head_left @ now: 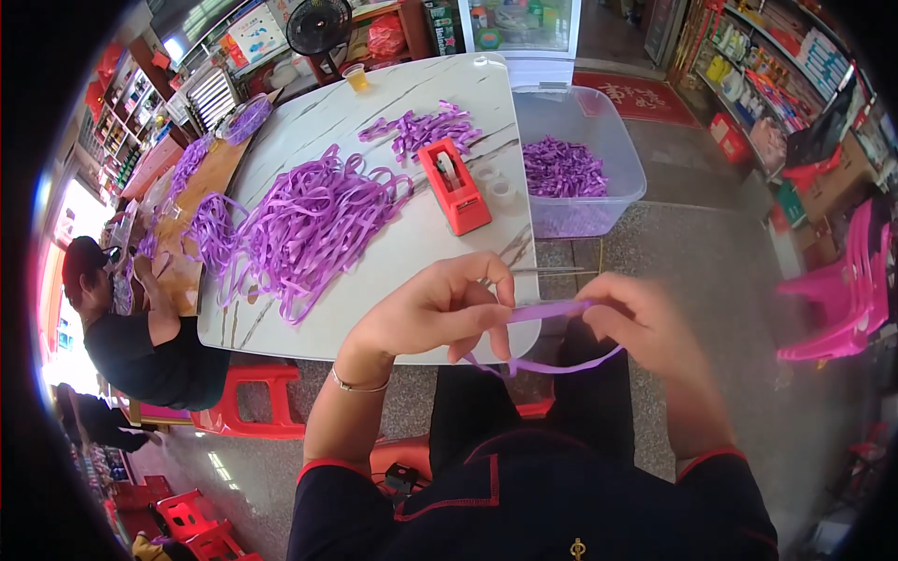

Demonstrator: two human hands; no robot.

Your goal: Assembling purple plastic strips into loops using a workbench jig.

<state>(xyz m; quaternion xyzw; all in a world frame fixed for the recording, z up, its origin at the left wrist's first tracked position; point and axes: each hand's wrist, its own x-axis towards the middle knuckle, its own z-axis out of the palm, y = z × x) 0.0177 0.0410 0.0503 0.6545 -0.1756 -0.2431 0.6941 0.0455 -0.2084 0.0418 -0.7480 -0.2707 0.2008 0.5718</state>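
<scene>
A purple ribbon [552, 310] is stretched between my two hands in front of my lap, just past the table's near right corner. My left hand [447, 307] pinches one end between thumb and fingers, and a lower loop of the ribbon hangs beneath. The other end is gripped by my right hand [629, 316], slightly blurred. Close beyond my hands, a thin metal rod like tweezers [552, 270] juts over the table edge. A red tape dispenser [455, 187] stands on the table [374, 280], with clear tape rolls [501, 188] beside it.
A large heap of purple ribbons [313, 220] covers the table's left middle; a smaller pile [426, 131] lies farther back. At right stands a clear plastic bin [599, 210] holding folded purple pieces. A cup [356, 79] sits at the far edge. Another person [140, 327] sits at left.
</scene>
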